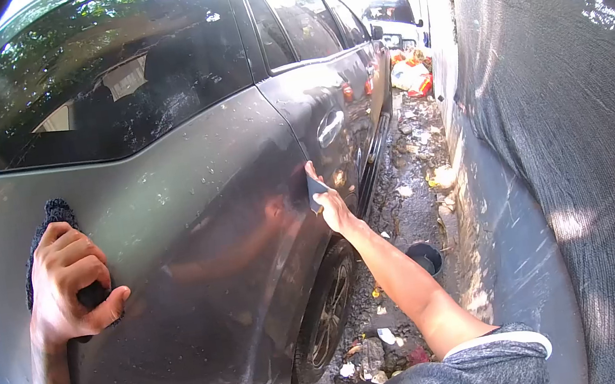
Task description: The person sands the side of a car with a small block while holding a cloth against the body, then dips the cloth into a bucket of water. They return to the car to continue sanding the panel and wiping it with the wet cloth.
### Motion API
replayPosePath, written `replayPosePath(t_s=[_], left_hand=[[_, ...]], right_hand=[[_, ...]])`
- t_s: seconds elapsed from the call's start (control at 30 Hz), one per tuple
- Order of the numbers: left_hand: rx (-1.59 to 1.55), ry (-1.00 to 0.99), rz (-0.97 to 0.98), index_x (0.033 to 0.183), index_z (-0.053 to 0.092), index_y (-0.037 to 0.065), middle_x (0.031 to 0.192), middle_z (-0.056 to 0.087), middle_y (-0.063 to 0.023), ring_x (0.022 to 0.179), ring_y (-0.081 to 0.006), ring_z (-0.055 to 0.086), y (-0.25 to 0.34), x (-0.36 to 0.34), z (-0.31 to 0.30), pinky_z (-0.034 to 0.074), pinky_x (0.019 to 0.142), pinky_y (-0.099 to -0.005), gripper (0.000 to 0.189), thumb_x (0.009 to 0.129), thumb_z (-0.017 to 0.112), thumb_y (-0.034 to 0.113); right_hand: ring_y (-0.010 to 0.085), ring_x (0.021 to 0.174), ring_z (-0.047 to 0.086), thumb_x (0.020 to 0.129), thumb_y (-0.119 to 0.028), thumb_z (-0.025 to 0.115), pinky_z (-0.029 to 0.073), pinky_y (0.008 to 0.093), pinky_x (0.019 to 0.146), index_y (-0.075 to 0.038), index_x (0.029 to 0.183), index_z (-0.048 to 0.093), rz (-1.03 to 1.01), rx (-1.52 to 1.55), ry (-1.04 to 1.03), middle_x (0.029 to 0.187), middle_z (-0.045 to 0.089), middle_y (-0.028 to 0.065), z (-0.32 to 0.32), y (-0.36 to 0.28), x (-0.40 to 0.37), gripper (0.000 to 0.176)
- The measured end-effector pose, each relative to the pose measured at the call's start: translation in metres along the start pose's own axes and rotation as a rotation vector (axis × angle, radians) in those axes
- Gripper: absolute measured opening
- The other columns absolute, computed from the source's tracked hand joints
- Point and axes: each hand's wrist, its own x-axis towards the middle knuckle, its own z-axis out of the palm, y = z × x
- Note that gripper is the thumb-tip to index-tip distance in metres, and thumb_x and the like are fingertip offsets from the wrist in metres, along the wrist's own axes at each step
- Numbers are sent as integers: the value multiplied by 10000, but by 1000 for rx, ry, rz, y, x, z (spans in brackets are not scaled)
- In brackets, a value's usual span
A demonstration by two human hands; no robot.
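My left hand (73,284) is closed around a black nubbly cloth (59,211), which rests against the car's rear side panel below the window. Farther along the body, my right hand (335,208) grips a thin dark grey piece of sandpaper (316,189) at the rear door's edge, above the wheel arch. The dark grey car (189,185) has a dull, spotted upper panel and a glossier, wet-looking lower part. Under my right forearm shows the rear wheel (329,315).
A dark bucket (424,258) stands on the wet, littered ground beside the car. Along the right runs a wall draped with dark netting (580,114), making a narrow passage. Red and white bags (411,74) lie farther ahead, before another vehicle (390,15).
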Motion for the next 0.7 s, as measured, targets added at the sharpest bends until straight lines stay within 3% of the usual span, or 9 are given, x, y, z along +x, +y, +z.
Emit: replayPosePath(t_s=[0.17, 0.3, 0.43, 0.5, 0.57, 0.6, 0.63, 0.67, 0.7], left_hand=[[-30, 33, 14, 585, 488, 142, 652, 556, -14, 626, -218, 543, -5, -3, 6, 396, 735, -394, 313, 594, 772, 273], [-42, 18, 9, 588, 491, 144, 647, 553, -12, 633, -217, 553, -7, -4, 5, 397, 733, -391, 319, 598, 778, 283], [-25, 11, 21, 594, 498, 144, 652, 559, -12, 642, -223, 561, -5, -2, 3, 402, 732, -392, 335, 616, 790, 307], [35, 12, 41, 593, 509, 139, 656, 566, -12, 655, -228, 571, -2, 1, 3, 412, 742, -387, 342, 620, 797, 323], [102, 38, 43, 592, 521, 134, 660, 573, -11, 669, -232, 581, 1, 2, 5, 422, 753, -383, 351, 624, 805, 339], [136, 23, 3, 602, 525, 130, 678, 577, -21, 688, -239, 582, 4, 3, 6, 422, 765, -390, 370, 644, 807, 365], [173, 5, -37, 612, 528, 125, 696, 581, -31, 708, -246, 583, 9, 6, 6, 422, 778, -396, 390, 663, 809, 390], [218, 6, -57, 613, 520, 117, 702, 571, -48, 737, -254, 577, 15, 10, 8, 420, 798, -404, 412, 675, 812, 402], [228, -1, -51, 613, 520, 117, 702, 571, -48, 737, -254, 577, 23, 22, 10, 420, 798, -404, 412, 675, 812, 402]], right_hand=[[273, 1581, 26, 923, -227, 387, 19, 417, 1265, -42, 1621, 158, 95, -7, -30, 1703, 80, 158, 9, 4, -17, 757], [272, 1580, 28, 925, -220, 385, 20, 426, 1266, -40, 1623, 147, -45, -31, 4, 1706, 72, 160, 12, -6, -8, 760], [273, 1579, -9, 946, -125, 430, 30, 375, 1265, -88, 1633, 119, 60, -134, -59, 1707, 3, 166, 23, -12, -15, 755], [271, 1577, -23, 949, -17, 464, 23, 361, 1264, -115, 1637, 90, 186, 81, 173, 1708, -37, 155, 28, -16, 17, 789], [318, 1573, -14, 971, -29, 461, 12, 371, 1270, -100, 1633, 53, 37, -57, 213, 1699, -56, 180, 41, 9, 10, 780], [338, 1571, -9, 994, -120, 415, 36, 385, 1275, -19, 1614, 33, -8, -23, 186, 1694, -31, 210, 49, -3, -1, 735], [369, 1567, -6, 994, -170, 369, 50, 427, 1275, 54, 1592, 39, 127, -105, 138, 1684, -3, 248, 62, -33, -18, 720], [355, 1570, -18, 993, -153, 372, 27, 426, 1267, 57, 1595, 55, 63, -184, 75, 1682, 16, 259, 72, -55, -42, 713], [410, 1559, -40, 985, -150, 378, 36, 467, 1265, 49, 1597, 7, -19, -401, 3, 1667, -19, 298, 86, -63, -67, 743]])
